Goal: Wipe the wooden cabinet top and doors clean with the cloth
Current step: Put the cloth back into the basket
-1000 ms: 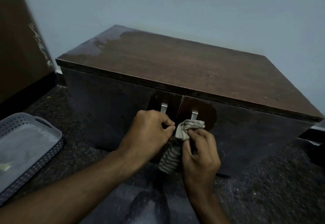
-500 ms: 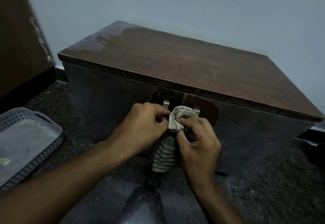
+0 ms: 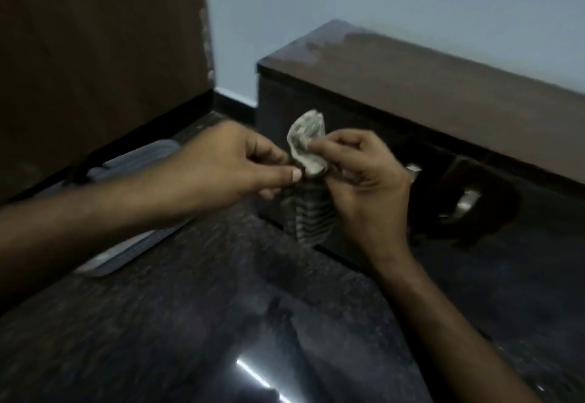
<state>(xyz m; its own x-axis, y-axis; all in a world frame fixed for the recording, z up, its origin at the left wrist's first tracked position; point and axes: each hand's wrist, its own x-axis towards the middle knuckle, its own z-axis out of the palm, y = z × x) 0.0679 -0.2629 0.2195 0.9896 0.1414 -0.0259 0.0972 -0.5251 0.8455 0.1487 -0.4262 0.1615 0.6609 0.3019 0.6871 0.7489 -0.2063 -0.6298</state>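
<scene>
The small pale grey cloth with darker stripes (image 3: 306, 146) is held up between both hands, in front of the left door of the low dark brown wooden cabinet (image 3: 443, 92) and clear of its face as far as the blurred view lets me judge. The right hand (image 3: 364, 177) is closed around the bunched upper part, fingertips pinching a fold just above its own knuckles, while the striped tail (image 3: 311, 219) hangs slack below that hand's palm. The left hand (image 3: 234, 165) comes in from the other side with thumb and forefinger narrowed to a pinch at the cloth's near edge, the other fingers curled loosely under. This is a light, limp thing: it crumples wherever it is gripped, will not hold a shape by itself, and cannot slip far or break. For wiping I would judge it best gathered into a flat pad under the palm and fingers of one hand, with the dangling tail tucked in so it does not drag or catch on the metal door handles (image 3: 468, 200), which sit just beyond the right hand's knuckles. Beyond the left wrist, a grey perforated plastic tray (image 3: 139, 162) lies on the dark speckled floor (image 3: 190, 323).
</scene>
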